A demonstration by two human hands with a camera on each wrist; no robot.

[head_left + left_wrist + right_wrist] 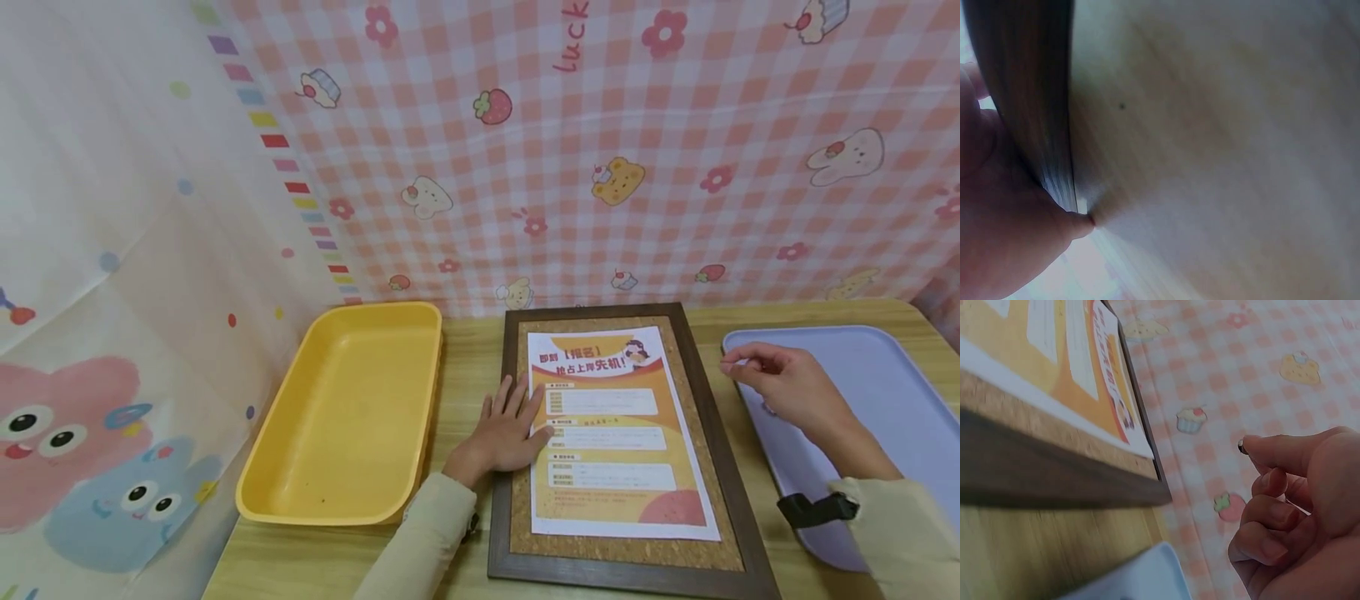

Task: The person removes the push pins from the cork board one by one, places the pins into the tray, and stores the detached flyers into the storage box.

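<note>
A printed poster lies on a cork board with a dark brown wooden frame. My left hand rests over the frame's left side with fingers spread, its fingertips on the poster's left edge. The left wrist view shows the same hand against the dark frame edge. Above the left part of the purple tray, my right hand is raised. In the right wrist view, its thumb and forefinger pinch a small shiny tack-like piece; the other fingers are curled.
A deep yellow tray stands left of the board on the wooden table. Behind the table hangs a pink checked cloth. A pale cartoon-printed cloth hangs on the left. Something small lies on the purple tray below my right hand.
</note>
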